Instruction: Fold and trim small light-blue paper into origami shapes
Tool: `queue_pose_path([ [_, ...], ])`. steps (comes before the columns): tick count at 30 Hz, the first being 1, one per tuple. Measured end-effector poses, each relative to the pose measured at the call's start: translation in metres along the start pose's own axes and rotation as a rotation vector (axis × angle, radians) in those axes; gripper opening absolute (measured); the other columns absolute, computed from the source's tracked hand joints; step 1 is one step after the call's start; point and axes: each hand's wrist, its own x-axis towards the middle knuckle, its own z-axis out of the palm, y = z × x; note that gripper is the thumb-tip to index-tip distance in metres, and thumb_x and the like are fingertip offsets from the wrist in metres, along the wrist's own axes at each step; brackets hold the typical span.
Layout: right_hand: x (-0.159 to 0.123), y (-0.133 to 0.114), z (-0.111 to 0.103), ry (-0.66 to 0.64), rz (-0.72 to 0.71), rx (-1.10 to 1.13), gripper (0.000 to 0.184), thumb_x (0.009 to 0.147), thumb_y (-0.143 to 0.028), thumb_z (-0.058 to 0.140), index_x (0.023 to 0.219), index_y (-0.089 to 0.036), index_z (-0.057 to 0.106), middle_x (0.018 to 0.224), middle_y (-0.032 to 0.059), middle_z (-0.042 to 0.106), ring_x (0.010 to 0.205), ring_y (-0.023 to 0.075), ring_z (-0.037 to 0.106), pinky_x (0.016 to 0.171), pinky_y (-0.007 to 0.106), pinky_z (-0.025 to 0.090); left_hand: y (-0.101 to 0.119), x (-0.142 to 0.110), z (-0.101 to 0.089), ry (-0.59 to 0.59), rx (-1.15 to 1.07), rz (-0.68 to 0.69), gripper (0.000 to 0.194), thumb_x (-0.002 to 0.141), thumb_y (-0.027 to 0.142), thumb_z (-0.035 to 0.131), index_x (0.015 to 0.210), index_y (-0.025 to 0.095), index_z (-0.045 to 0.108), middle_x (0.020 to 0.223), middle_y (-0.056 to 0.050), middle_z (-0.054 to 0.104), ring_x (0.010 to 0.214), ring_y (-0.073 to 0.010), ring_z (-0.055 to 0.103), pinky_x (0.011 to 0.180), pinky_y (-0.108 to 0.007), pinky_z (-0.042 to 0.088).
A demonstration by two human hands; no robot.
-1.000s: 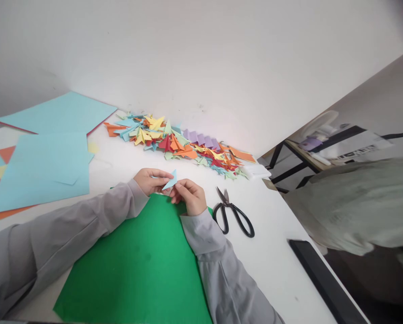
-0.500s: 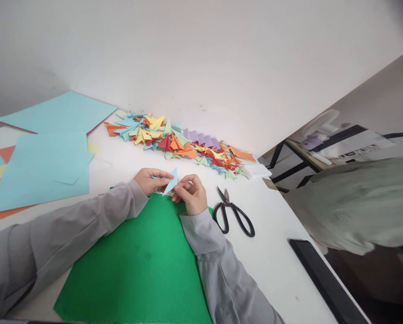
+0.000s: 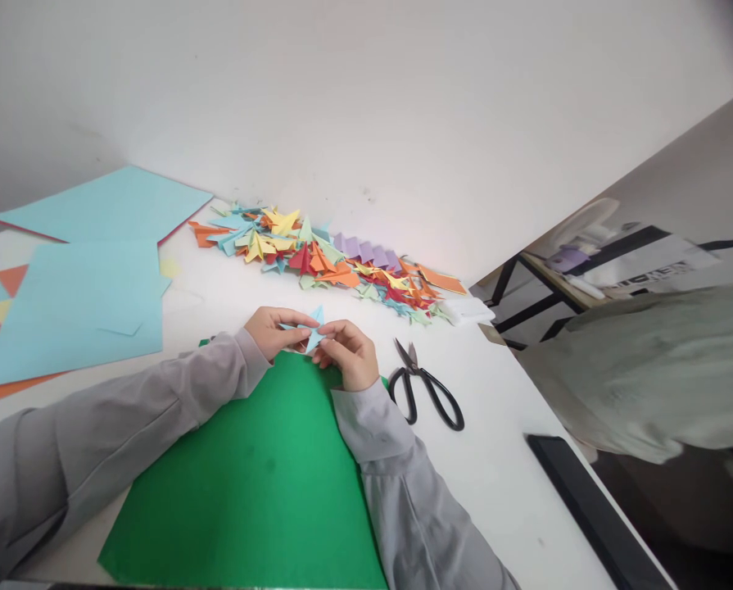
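A small light-blue folded paper piece (image 3: 315, 338) is pinched between both hands, just above the far edge of a green mat (image 3: 249, 475). My left hand (image 3: 273, 331) grips its left side with thumb and fingers. From the right, my right hand (image 3: 350, 352) closes thumb and forefinger on the other side. Its pointed tips stick out above and below my fingers; the rest is covered by them. To the right of my right hand lie black-handled scissors (image 3: 424, 385), blades apart, on the white table (image 3: 495, 492).
Along the wall runs a heap of colourful folded paper pieces (image 3: 317, 254), with a purple row (image 3: 369, 252) behind. Light-blue sheets (image 3: 89, 303) lie at left over coloured scraps. A black bar-shaped object (image 3: 587, 500) rests near the right edge. Beyond it a person's clothing (image 3: 649, 369) shows.
The light-blue paper has been turned and its folded parts now spread into several points. My right hand has come a little closer to my left, its fingers now on the paper.
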Motion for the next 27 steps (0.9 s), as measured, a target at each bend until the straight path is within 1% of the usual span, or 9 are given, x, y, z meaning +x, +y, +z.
queue_pose_path([
  [3,-0.001,-0.002,0.0,-0.002,0.016,0.013,0.013,0.06,-0.023,0.061,0.071,-0.018,0.057,0.047,-0.006,0.056,0.04,0.0092,0.053,0.038,0.019,0.035,0.003,-0.003,0.001,0.006,0.039,0.016,0.024,0.055,0.015,0.073,0.078,0.008,0.069,0.049,-0.001,0.061,0.046,-0.0104,0.056,0.051,-0.023,0.048],
  [6,-0.002,-0.004,0.001,0.005,0.027,0.009,0.012,0.06,-0.023,0.061,0.071,-0.019,0.056,0.046,-0.0061,0.056,0.04,0.0095,0.053,0.039,0.02,0.036,0.006,-0.006,0.003,0.004,0.046,0.034,0.018,0.056,0.014,0.072,0.073,0.009,0.068,0.048,0.0,0.06,0.044,-0.0094,0.055,0.051,-0.022,0.048],
  [10,-0.003,-0.004,0.003,0.039,-0.019,-0.029,0.011,0.06,-0.022,0.06,0.07,-0.019,0.056,0.045,-0.0066,0.054,0.04,0.0094,0.051,0.039,0.021,0.036,0.01,-0.008,0.005,-0.019,0.041,0.053,0.013,0.055,0.013,0.071,0.067,0.011,0.067,0.046,0.001,0.059,0.043,-0.009,0.055,0.049,-0.021,0.048],
  [15,-0.004,-0.001,0.005,0.099,-0.142,-0.177,0.01,0.062,-0.023,0.061,0.07,-0.019,0.058,0.05,-0.0049,0.054,0.042,0.0093,0.049,0.04,0.021,0.036,0.01,-0.007,0.003,-0.027,0.038,0.07,0.012,0.055,0.01,0.07,0.067,0.01,0.068,0.048,0.0,0.06,0.044,-0.0102,0.055,0.049,-0.023,0.048],
  [18,-0.007,-0.002,0.006,0.128,-0.28,-0.338,0.008,0.064,-0.021,0.059,0.071,-0.02,0.062,0.056,-0.0031,0.054,0.046,0.009,0.047,0.041,0.022,0.035,0.008,-0.006,0.002,-0.018,0.041,0.079,0.011,0.055,0.01,0.07,0.066,0.01,0.068,0.047,-0.001,0.06,0.044,-0.0104,0.055,0.048,-0.023,0.047],
  [21,-0.009,-0.006,0.007,0.112,-0.395,-0.451,0.011,0.066,-0.016,0.055,0.069,-0.022,0.064,0.062,-0.0014,0.055,0.05,0.0097,0.048,0.044,0.023,0.037,0.009,-0.006,0.003,0.0,0.04,0.079,0.01,0.055,0.009,0.069,0.065,0.009,0.067,0.044,0.0,0.058,0.042,-0.0093,0.054,0.046,-0.021,0.046],
  [23,-0.011,-0.007,0.007,0.1,-0.391,-0.467,0.012,0.066,-0.014,0.053,0.069,-0.022,0.063,0.062,-0.0013,0.054,0.05,0.0097,0.049,0.045,0.023,0.038,0.01,-0.006,0.004,0.005,0.032,0.067,0.009,0.055,0.008,0.068,0.064,0.01,0.067,0.043,0.001,0.057,0.041,-0.0087,0.053,0.044,-0.02,0.045],
  [27,-0.011,-0.006,0.006,0.111,-0.321,-0.443,0.01,0.067,-0.017,0.056,0.075,-0.021,0.062,0.06,-0.002,0.054,0.048,0.0095,0.048,0.044,0.022,0.037,0.012,-0.007,0.006,0.025,0.016,0.064,0.009,0.055,0.008,0.068,0.063,0.011,0.067,0.047,0.001,0.059,0.042,-0.0083,0.054,0.046,-0.02,0.047],
])
